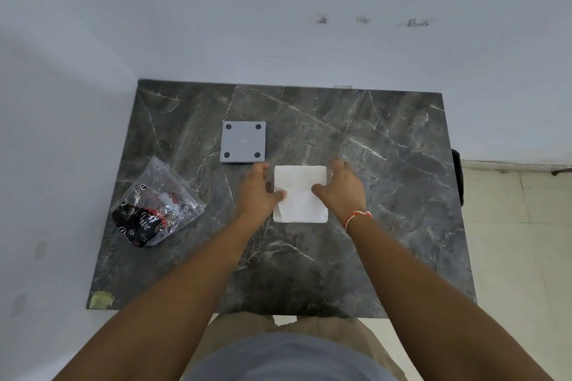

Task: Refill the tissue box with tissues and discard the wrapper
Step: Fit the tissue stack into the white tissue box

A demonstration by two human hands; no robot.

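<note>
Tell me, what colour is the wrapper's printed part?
The wrapper is clear plastic printed black and red with white script; head view.

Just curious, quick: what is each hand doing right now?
Left hand: holds the tissues at their left edge.
Right hand: holds the same tissues.

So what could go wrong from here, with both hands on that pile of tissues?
The tissue stack is loose, its top sheet creased; held only at the sides by the left hand and right hand, sheets might slide apart. The light plastic wrapper lies near the table edge and could slip off. The grey tissue box shows only a closed face with four pads, so loading could stall.
</note>
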